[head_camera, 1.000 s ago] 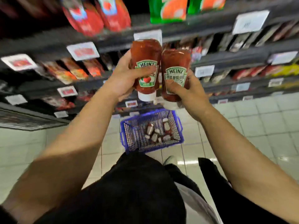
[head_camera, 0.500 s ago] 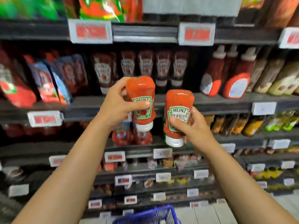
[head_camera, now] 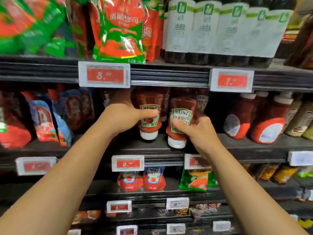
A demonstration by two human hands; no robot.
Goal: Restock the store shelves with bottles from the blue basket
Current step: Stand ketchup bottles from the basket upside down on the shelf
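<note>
Left to right across the head view. Red and blue pouches [head_camera: 45, 119] stand at the left of the middle shelf [head_camera: 254, 146]. The left hand [head_camera: 125, 114] grips the left ketchup bottle [head_camera: 149, 116], thumb laid across its label and fingers curled behind; the bottle stands cap down, its white cap at or just above the shelf board, though contact cannot be told. Half a second ago this bottle was held in front of the shelf edge, clear of the shelving; it now sits inside the bay, under the upper price tag [head_camera: 104, 74]. Just beside it, the right hand [head_camera: 196, 128] grips the right ketchup bottle [head_camera: 180, 119], thumb on the label and fingers wrapped behind; this bottle tilts slightly and its cap hangs at the front lip of the shelf, lower and nearer the camera than the left one. It too has moved in from open air to the shelf front. More ketchup bottles [head_camera: 201, 100] stand behind both. Squeeze bottles [head_camera: 269, 122] stand at the right. The blue basket, seen earlier at the bottom edge, is now out of view
</note>
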